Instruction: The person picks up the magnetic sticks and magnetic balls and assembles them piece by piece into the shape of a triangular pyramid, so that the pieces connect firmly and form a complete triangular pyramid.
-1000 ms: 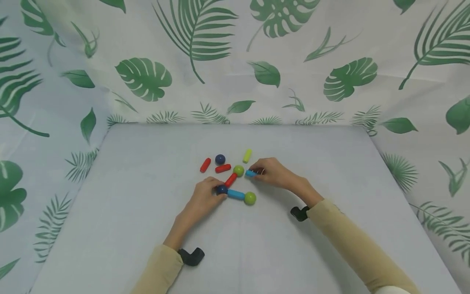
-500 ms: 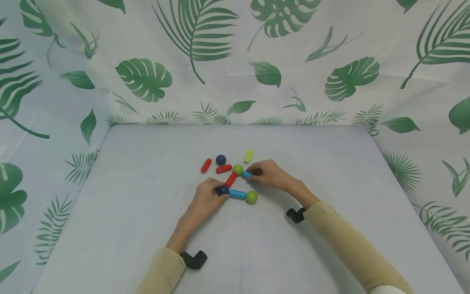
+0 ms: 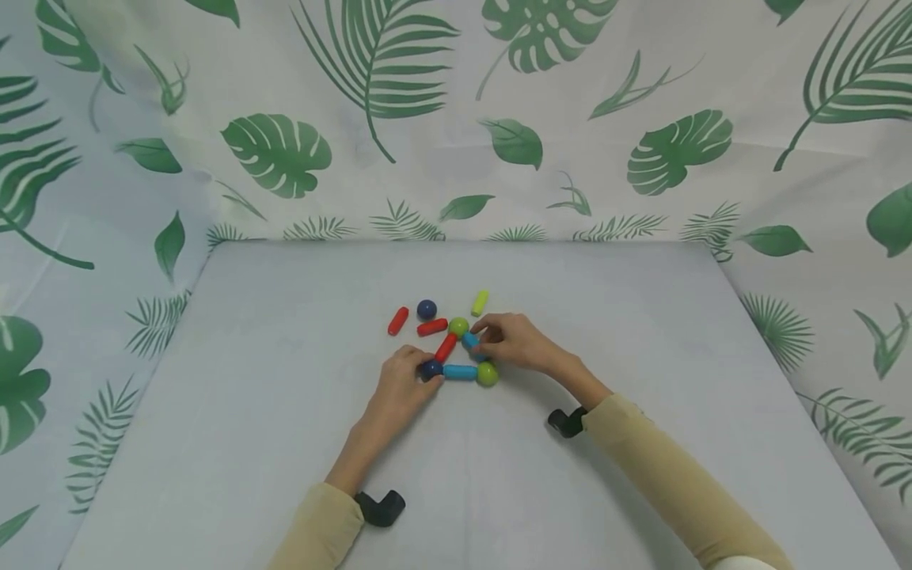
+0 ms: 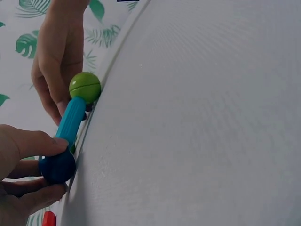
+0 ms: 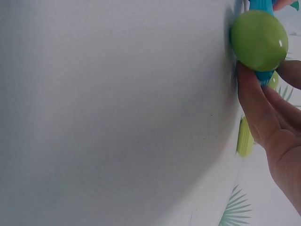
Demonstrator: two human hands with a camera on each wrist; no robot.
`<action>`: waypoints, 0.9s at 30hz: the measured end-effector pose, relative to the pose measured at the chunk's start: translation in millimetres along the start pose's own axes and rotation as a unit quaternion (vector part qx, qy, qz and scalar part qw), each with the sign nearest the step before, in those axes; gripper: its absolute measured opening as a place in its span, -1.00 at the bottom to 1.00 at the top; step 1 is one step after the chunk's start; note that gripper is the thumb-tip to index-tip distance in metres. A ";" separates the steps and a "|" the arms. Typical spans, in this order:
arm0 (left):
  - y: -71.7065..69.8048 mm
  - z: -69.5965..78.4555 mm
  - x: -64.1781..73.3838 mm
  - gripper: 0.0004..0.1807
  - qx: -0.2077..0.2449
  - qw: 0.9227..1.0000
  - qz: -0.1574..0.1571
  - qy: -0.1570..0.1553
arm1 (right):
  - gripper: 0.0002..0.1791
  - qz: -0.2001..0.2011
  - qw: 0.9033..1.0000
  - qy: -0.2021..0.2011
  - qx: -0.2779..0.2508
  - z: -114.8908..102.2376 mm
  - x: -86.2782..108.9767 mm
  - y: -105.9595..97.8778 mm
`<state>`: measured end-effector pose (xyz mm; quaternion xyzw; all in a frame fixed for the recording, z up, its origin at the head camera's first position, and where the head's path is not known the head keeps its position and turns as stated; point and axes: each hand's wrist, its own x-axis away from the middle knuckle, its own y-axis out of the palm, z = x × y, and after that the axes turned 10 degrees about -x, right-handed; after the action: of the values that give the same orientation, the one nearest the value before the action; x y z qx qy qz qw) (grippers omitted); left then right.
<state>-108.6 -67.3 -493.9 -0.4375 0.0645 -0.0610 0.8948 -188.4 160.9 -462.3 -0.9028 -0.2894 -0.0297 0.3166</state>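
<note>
My left hand (image 3: 399, 386) grips a dark blue ball (image 4: 57, 168) between thumb and fingers. From that ball a red rod (image 3: 446, 348) leads to a green ball (image 3: 459, 326) at the back. A light blue rod (image 4: 71, 120) joins it to a second green ball (image 5: 259, 40) at the right. My right hand (image 3: 523, 340) pinches another light blue rod (image 3: 470, 343), which lies between the two green balls, closing the third side of a triangle. Fingers partly cover this rod in the head view.
Behind the triangle lie two loose red rods (image 3: 398, 321), a dark blue ball (image 3: 427, 309) and a yellow-green rod (image 3: 480, 302). All rest on a white table (image 3: 285, 443), with a leaf-patterned curtain (image 3: 427, 174) along its back and sides.
The right hand has brought its light blue rod leftward to the back green ball, then swung it down toward the right green ball. The left hand stays on the dark blue ball.
</note>
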 end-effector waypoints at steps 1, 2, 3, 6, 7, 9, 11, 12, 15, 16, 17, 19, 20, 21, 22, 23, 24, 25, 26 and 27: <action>-0.3 0.5 -0.3 -0.58 -0.001 1.000 0.001 0.001 | -0.61 -0.001 1.000 -0.001 0.001 -0.4 -0.5 -0.1; -0.6 1.3 -0.7 -0.58 0.001 1.000 0.002 0.000 | -0.61 -0.001 1.000 0.000 -0.002 -0.3 -1.6 -0.2; -0.8 1.9 -1.1 -0.58 0.004 1.000 0.001 -0.001 | -0.60 -0.001 1.000 -0.001 -0.001 -0.5 -2.2 -0.3; -1.3 3.0 -2.2 -0.57 0.006 1.000 0.000 -0.005 | -0.60 0.002 1.000 -0.006 -0.001 -0.2 -4.3 -0.1; -1.3 3.1 -2.5 -0.57 0.007 1.000 0.000 -0.006 | -0.60 0.004 1.000 -0.007 -0.002 0.2 -4.8 0.2; -1.4 3.0 -2.6 -0.57 0.008 1.000 0.000 -0.010 | -0.61 0.007 1.000 -0.011 -0.004 1.6 -5.0 0.9; -0.8 2.2 -2.1 -0.58 0.004 1.000 -0.001 -0.009 | -0.61 0.008 1.000 -0.018 -0.005 3.7 -3.9 1.8; -0.6 2.0 -1.8 -0.58 0.005 1.000 -0.001 -0.007 | -0.62 0.008 1.000 -0.024 -0.004 4.6 -2.6 2.1; 0.7 1.7 -1.5 -0.58 0.006 1.000 -0.007 -0.007 | -0.59 0.002 0.999 -0.038 0.003 5.6 4.0 2.0; 2.2 0.6 -2.0 -0.57 0.012 1.000 -0.010 -0.008 | -0.58 -0.002 0.999 -0.041 0.003 5.7 6.4 1.9; 1.8 0.1 -2.8 -0.56 0.014 1.000 -0.015 -0.009 | -0.55 -0.006 0.999 -0.044 0.005 6.4 8.5 1.9; -1.0 -2.8 -5.8 -0.54 0.015 0.999 -0.034 -0.006 | -0.47 -0.014 0.999 -0.043 0.006 6.7 12.3 2.5; -4.0 -4.9 -7.6 -0.52 0.015 0.999 -0.045 -0.001 | -0.42 -0.018 0.999 -0.039 0.006 7.4 13.4 3.0; -7.7 -7.5 -9.4 -0.50 0.016 0.998 -0.057 0.002 | -0.37 -0.022 0.999 -0.035 0.003 7.6 14.5 3.5; -12.1 -10.6 -11.9 -0.48 0.016 0.997 -0.069 0.006 | -0.32 -0.026 0.999 -0.029 -0.001 7.7 15.7 4.0; -18.5 -12.6 -14.3 -0.46 0.010 0.997 -0.081 0.013 | -0.26 -0.030 0.999 -0.022 -0.003 7.8 16.5 4.2; -24.0 -15.4 -16.7 -0.46 0.010 0.996 -0.089 0.018 | -0.22 -0.034 0.999 -0.013 -0.007 7.2 17.3 4.3; -29.1 -18.0 -19.5 -0.47 0.008 0.995 -0.092 0.024 | -0.20 -0.037 0.999 -0.006 -0.008 7.0 17.8 3.9; -34.4 -20.0 -22.4 -0.49 0.006 0.995 -0.091 0.030 | -0.18 -0.040 0.999 0.003 -0.010 6.6 18.4 3.5; -39.2 -22.0 -25.6 -0.51 0.004 0.996 -0.087 0.033 | -0.18 -0.042 0.999 0.008 -0.011 6.0 19.2 2.8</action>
<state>-139.6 -104.0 -474.7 -0.4358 0.0554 -0.1537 0.8851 -171.7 172.4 -464.0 -0.8932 -0.3239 -0.0538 0.3073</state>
